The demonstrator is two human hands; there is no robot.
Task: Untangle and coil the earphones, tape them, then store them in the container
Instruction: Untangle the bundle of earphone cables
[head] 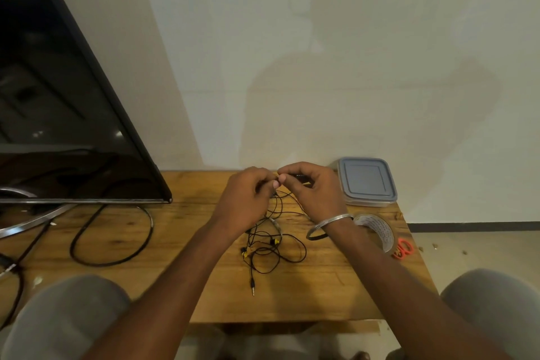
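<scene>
On my feed the left hand (248,199) and right hand (312,190) meet above the table (321,295), and the curled fingers (285,177) of each pinch the cord of the earphones (263,245). The black tangle drops from that pinch and trails toward me, long axis far to near, with the jack plug (252,286) pointing at the near edge. The lidded container (366,181) sits just right of the right hand. The tape roll (377,228) and orange scissors (404,248) lie by that wrist. A thick black cable (117,242) loops at the left, below the screen (58,96).

Home room: television (58,90) on wooden table (181,242)
</scene>
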